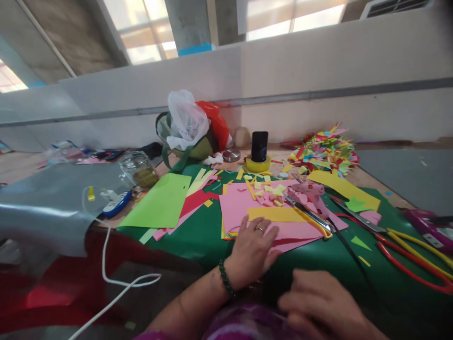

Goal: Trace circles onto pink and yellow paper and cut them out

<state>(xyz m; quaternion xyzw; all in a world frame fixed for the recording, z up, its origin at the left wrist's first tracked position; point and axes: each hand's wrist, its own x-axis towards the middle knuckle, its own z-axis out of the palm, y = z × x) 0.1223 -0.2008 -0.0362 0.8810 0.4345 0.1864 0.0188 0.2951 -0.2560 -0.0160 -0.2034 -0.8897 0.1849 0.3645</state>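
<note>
My left hand, with a ring and a dark green bead bracelet, lies palm down with fingers apart on the near edge of stacked pink paper. Its fingertips are close to a yellow-orange paper strip. My right hand is in front of the table edge, fingers curled and blurred; whether anything is in them cannot be made out. On the pink paper are small pale yellow pieces, a utility knife and a pink glue gun. Large scissors with red and yellow handles lie to the right.
Green paper and a glass jar are at left, beside a blue-white power strip. A phone leans on a tape roll. Behind stand a bag and a heap of paper strips. A white cable hangs left.
</note>
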